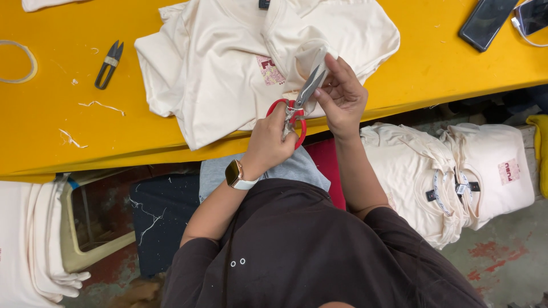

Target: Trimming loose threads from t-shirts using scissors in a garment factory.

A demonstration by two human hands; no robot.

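Note:
My left hand [269, 142], with a watch on its wrist, grips red-handled scissors [303, 96] whose metal blades point up and to the right. The blades meet a fold of a cream T-shirt [217, 63] that lies spread on the yellow table [51, 131]. My right hand [343, 98] pinches that fold of cloth right beside the blade tips and holds it up off the table's near edge. A small red print shows on the shirt just left of the scissors.
Black thread snips [108, 64] and loose thread scraps lie on the table to the left, near a tape ring [16, 61]. Two phones [488, 23] rest at the top right. Folded cream shirts are stacked low on the right [451, 177] and left [28, 239].

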